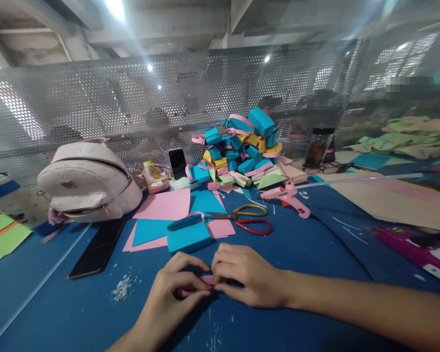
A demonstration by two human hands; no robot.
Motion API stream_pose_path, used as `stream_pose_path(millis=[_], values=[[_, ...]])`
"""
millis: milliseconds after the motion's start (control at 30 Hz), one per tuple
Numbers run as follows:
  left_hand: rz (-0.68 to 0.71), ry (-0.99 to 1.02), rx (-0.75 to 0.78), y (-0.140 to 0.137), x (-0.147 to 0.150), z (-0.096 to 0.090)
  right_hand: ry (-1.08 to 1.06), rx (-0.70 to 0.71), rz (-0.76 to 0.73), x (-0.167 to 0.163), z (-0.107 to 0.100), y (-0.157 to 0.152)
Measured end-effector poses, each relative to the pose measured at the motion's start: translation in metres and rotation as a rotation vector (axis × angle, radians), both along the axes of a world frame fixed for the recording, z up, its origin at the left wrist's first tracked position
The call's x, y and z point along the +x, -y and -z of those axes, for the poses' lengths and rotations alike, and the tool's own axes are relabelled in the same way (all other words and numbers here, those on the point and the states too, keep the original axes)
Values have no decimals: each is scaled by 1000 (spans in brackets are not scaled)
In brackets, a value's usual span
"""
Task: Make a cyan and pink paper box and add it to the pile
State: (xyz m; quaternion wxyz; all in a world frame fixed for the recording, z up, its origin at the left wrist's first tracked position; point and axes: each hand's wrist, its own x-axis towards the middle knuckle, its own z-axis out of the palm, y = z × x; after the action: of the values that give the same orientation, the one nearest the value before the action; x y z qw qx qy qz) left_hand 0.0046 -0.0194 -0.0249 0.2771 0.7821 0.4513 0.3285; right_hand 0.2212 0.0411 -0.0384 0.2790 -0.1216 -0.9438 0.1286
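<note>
Between my fingertips is a small strip of pink paper (207, 279), mostly hidden by the hands. My left hand (179, 281) pinches it from the left, and my right hand (245, 276) closes on its other end. Just beyond the hands sits a blue paper box (189, 237) with a pink strip at its top. Scissors (236, 215) with one yellow and one red handle lie behind my right hand. Farther right, a pink glue gun (289, 198) rests on the table with a clear glue stick (363, 180) out of its back.
Pink and blue paper sheets (163, 205) lie under the box. A pile of paper boxes (242, 151) stands behind. Left are a white backpack (90, 181), a black phone (97, 249) and white crumbs (122, 288). A purple tool (418, 252) lies right, with a cord (346, 244) nearer.
</note>
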Motion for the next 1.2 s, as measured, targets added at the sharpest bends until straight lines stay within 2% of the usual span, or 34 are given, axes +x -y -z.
stream_pose_path(millis=[667,967,1200], values=[[14,30,-52,4,2,-8,9,-19,1,-1,-1,1],[-61,31,-31,2,1,-3,30,21,15,-1,0,2],[-10,-10,57,3,5,-6,53,34,0,-2,-2,1]])
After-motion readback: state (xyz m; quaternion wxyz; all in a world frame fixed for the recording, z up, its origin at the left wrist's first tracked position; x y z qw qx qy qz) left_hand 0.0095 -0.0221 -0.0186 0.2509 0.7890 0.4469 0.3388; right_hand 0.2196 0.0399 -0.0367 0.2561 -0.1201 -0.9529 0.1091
